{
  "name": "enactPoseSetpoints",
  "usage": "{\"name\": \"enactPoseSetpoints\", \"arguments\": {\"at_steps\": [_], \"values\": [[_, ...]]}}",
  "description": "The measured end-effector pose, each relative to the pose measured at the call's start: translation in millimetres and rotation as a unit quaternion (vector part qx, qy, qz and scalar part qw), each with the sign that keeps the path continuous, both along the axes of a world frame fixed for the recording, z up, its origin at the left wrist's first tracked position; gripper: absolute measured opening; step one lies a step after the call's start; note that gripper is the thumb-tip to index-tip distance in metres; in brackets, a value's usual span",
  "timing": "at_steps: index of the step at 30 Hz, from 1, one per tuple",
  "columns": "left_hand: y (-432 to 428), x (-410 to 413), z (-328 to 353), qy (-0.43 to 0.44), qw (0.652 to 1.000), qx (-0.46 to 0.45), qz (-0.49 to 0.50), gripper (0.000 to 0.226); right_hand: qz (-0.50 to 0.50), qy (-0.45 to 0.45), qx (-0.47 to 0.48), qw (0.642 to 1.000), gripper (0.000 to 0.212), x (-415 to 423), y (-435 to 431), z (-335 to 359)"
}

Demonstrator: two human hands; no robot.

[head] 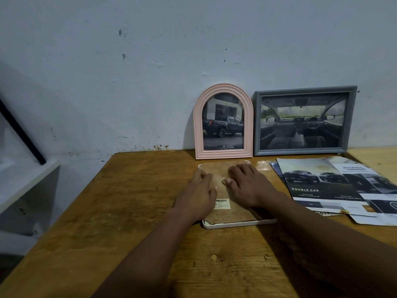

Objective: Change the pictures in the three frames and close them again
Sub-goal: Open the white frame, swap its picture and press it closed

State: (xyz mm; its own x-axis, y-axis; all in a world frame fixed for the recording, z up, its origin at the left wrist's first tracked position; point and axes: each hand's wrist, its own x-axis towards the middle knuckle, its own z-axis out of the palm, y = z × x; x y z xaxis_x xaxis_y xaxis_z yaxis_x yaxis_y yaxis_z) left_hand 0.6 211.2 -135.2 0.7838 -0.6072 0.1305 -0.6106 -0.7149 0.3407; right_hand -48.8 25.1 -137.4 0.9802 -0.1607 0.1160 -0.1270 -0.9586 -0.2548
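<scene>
A white frame (238,224) lies face down on the wooden table, its brown backing board (233,214) up, with a barcode sticker on it. My left hand (198,194) rests flat on the board's left side. My right hand (247,186) presses on the board's middle, its thumb and forefinger at a small metal tab. A pink arched frame (223,121) holding a pickup-truck picture leans upright on the wall behind. Beside it stands a grey rectangular frame (303,121) with a car-interior picture.
Several loose car brochure pages (335,188) lie spread on the table's right side, next to the white frame. The wooden table (129,211) meets the wall at the back. A white shelf unit (25,190) stands off the table's left edge.
</scene>
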Motion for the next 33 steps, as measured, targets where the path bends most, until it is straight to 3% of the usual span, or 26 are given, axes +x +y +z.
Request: {"name": "enactPoseSetpoints", "arguments": {"at_steps": [3, 7, 12, 16, 22, 29, 33], "values": [[-0.6, 3.9, -2.8, 0.052, 0.998, 0.028, -0.006, 0.068, -0.007, 0.017, -0.019, 1.000, 0.052, 4.4, -7.6, 6.2], [-1.4, 11.5, 3.5, 0.068, 0.997, 0.042, -0.008, 0.066, -0.031, 0.017, -0.041, 0.999, 0.058, 7.0, -9.3, 6.0], [-16.8, 12.1, 10.1, 0.038, 0.997, 0.067, 0.016, 0.056, -0.009, -0.005, -0.020, 1.000, 0.056, 4.6, -7.5, 3.6], [-23.8, 9.3, -1.1, -0.018, 0.995, 0.088, 0.030, 0.062, 0.007, -0.001, -0.022, 1.000, 0.056, 3.8, -5.9, 6.8], [-21.5, 17.3, -6.3, 0.049, 0.996, 0.068, -0.009, 0.065, 0.006, -0.021, -0.038, 0.999, 0.061, 6.3, -7.3, 6.5], [-30.8, 14.3, 18.8, -0.010, 0.992, 0.128, 0.003, 0.062, 0.007, 0.011, -0.022, 1.000, 0.055, 3.1, -5.5, 8.0], [-29.5, 15.0, 11.6, -0.041, 0.992, 0.122, 0.002, 0.056, -0.018, -0.057, 0.003, 0.998, 0.046, -1.5, -4.8, 3.4]]}}
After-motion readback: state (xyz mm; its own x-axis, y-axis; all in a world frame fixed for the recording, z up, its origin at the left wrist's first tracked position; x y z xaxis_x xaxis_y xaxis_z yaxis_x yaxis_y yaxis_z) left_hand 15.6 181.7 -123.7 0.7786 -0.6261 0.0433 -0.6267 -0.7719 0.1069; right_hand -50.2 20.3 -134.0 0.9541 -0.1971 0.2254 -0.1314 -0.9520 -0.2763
